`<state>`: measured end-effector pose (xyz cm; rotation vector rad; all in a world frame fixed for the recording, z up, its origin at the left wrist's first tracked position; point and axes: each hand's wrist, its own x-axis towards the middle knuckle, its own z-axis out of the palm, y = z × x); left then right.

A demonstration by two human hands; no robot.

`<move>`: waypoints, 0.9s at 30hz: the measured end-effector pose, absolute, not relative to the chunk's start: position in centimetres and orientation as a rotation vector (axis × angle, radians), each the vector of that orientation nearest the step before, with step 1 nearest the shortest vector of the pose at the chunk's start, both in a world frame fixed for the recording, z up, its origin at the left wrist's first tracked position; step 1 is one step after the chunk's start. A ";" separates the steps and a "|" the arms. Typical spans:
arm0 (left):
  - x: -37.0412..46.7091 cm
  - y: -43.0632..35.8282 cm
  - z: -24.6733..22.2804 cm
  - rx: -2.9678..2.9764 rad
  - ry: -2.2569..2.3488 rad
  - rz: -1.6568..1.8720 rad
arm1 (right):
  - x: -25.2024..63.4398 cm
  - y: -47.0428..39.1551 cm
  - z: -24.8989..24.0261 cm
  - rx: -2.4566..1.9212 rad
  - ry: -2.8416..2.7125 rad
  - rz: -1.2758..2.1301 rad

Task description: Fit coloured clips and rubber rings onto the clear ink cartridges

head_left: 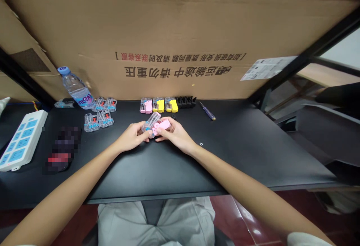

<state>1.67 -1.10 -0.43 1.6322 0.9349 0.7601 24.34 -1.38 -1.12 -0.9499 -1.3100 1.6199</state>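
Note:
My left hand [135, 136] grips the clear end of a small pink-and-clear plastic device [161, 125], with its thumb along the near side. My right hand [179, 136] is closed on the pink end, its thumb pressed on the pink part. The clear piece and the pink piece sit at an angle to each other. Just behind the hands stands a row of similar devices, a clear-and-pink one [146, 105] and two clear-and-yellow ones [171, 105]. Black plastic parts [185, 101] line up to their right.
Several clear devices with red and blue parts [98, 120] lie at left, near a tilted water bottle [77, 88]. A white power strip [24, 141] and a blurred dark object [63, 148] are farther left. A screwdriver [207, 111] and small white ring [201, 144] lie right. Cardboard [180, 24] stands behind.

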 end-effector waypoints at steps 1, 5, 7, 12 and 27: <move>1.7 -1.1 -0.4 1.636 0.940 0.757 | 24.3 -1.4 -1.1 -0.953 -1.318 1.612; 1.7 -1.2 -0.3 1.651 0.955 0.752 | 24.3 -1.4 -1.1 -0.976 -1.340 1.592; 1.6 -1.1 -0.3 1.650 0.953 0.744 | 24.4 -1.3 -1.1 -0.980 -1.343 1.596; 1.4 -0.7 -0.5 1.560 0.927 0.763 | 24.4 -1.1 -1.0 -0.975 -1.322 1.592; 1.3 -0.9 -0.9 1.661 0.883 0.802 | 24.6 -1.2 -1.1 -0.969 -1.355 1.577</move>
